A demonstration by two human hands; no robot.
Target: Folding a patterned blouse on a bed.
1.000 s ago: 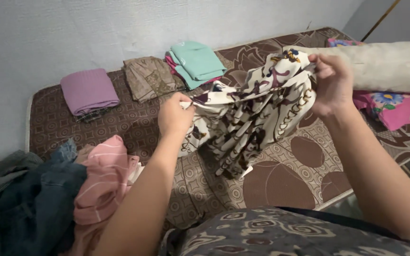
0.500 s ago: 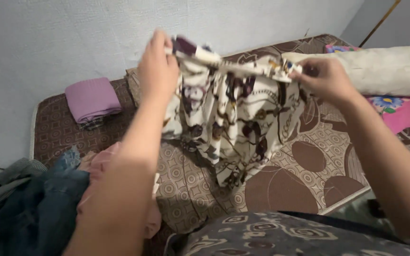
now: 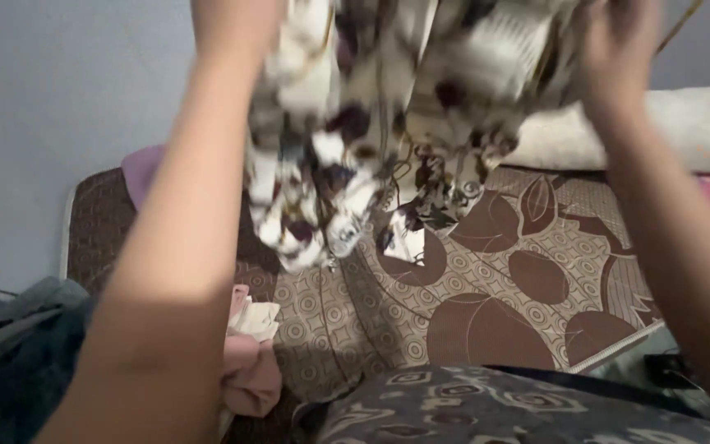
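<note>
A patterned cloth (image 3: 371,131) is held high at the frame's top, hanging free over the mattress (image 3: 495,304). It seems gripped by the left hand (image 3: 236,20) and right hand (image 3: 618,41), though blur hides the fingers.

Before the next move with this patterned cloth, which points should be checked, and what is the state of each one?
1. Left hand grips the patterned cloth: ok; the fingers are cut off by the picture's top edge, but the cloth hangs from there.
2. Right hand grips the cloth: ok.
3. Cloth hangs free of the mattress: ok, its lower edge is in the air.
4. Cloth spread flat between the hands: not ok, it is bunched in folds.
5. Bare mattress below the cloth: ok.
6. Pink garment apart from the cloth: ok.
</note>
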